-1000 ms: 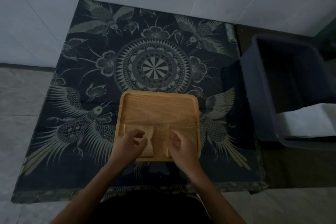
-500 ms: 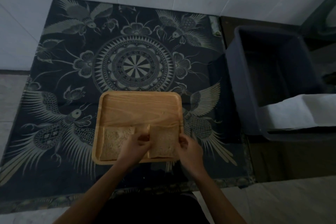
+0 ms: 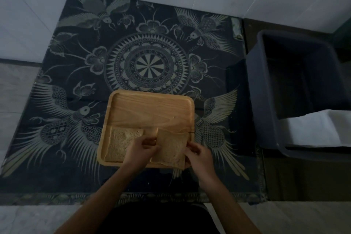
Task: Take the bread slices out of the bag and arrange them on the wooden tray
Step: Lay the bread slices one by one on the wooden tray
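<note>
A square wooden tray (image 3: 152,108) lies on a dark patterned cloth. One bread slice (image 3: 119,142) lies flat in the tray's near left corner. A second bread slice (image 3: 171,146) sits in the near right part, its near edge reaching over the tray's rim. My left hand (image 3: 140,150) pinches that slice's left edge. My right hand (image 3: 199,154) grips its right edge. No bread bag is in view.
The dark cloth with bird and mandala patterns (image 3: 148,62) covers the table. A dark plastic bin (image 3: 266,91) stands at the right with a white sheet (image 3: 319,129) in it. White tiled wall runs along the back.
The left slice now lies uncovered as my left hand shifted right. Both hands now hold the right slice by its edges, and it sits slightly turned.
</note>
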A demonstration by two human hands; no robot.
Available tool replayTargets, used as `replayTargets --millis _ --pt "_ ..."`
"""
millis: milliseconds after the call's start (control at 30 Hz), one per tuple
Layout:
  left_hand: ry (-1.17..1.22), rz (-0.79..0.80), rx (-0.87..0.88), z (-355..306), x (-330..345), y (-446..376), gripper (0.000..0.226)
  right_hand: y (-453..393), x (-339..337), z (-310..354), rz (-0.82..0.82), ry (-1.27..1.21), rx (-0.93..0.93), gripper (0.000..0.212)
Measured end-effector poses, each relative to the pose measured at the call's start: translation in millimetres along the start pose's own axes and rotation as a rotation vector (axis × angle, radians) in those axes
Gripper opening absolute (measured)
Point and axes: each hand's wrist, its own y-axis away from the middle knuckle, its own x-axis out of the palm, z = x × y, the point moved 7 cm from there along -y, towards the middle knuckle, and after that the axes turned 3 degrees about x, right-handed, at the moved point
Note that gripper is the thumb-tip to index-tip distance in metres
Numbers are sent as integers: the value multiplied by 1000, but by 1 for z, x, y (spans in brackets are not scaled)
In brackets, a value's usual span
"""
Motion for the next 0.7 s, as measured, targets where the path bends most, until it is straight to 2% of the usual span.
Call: replayTargets --millis 300,400,533,700 --pt "27 -58 56 -8 -42 -14 34 -1 31 43 48 27 -104 14" --pt "29 -92 72 -14 -62 -26 34 -8 54 63 69 33 -124 18" --pt "-9 -169 100 -24 -92 -46 32 -23 87 86 88 75 -140 35" --pt "-51 -208 85 -26 -121 -74 33 -43 118 109 85 113 -178 33"
